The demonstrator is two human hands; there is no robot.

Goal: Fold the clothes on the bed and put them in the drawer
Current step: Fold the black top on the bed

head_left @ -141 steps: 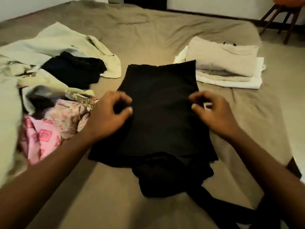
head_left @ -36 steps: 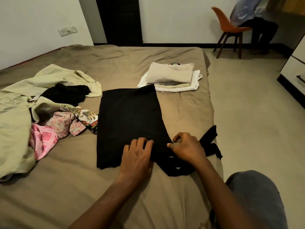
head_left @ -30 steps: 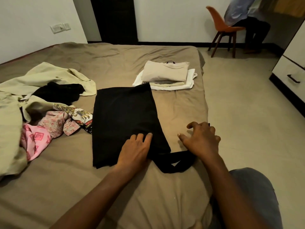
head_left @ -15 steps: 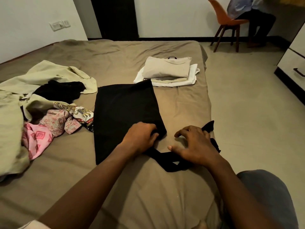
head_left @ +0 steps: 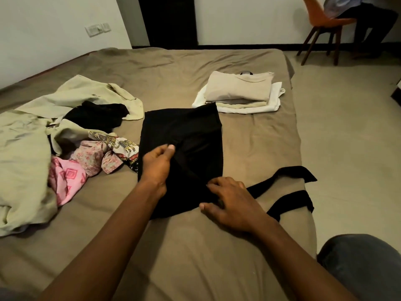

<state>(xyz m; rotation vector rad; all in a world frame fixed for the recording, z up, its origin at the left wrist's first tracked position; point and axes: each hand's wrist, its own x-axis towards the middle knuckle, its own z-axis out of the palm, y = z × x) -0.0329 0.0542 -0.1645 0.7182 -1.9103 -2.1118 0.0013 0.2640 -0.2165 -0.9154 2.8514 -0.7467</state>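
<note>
Both hands had shifted onto the flat black cloth garment (head_left: 195, 131) in the last half second, the left hand (head_left: 157, 165) moving from its near right corner up to its middle and the right hand (head_left: 231, 203) sliding in from the straps to that corner. The garment lay mid-bed on the taupe-sheeted bed (head_left: 195, 257), its two long black fabric straps (head_left: 288, 172) trailing to the bed's right edge. A likely upset was those loose straps dragging or snagging as the next fold came over, pulling the squared layers askew. The raised pinch might also bunch the cloth beneath. The left hand pinched a ridge of the garment between thumb and curled fingers. The right hand pressed down on the corner with bent fingers and thumb stretched along the sheet, and whether it gripped a strap could not be told. A neat stack of folded beige and white clothes (head_left: 238, 92) sat towards the far right corner, and a loose heap of pale green, black and pink clothes (head_left: 65, 131) lay along the left edge. No drawer was in view.
</note>
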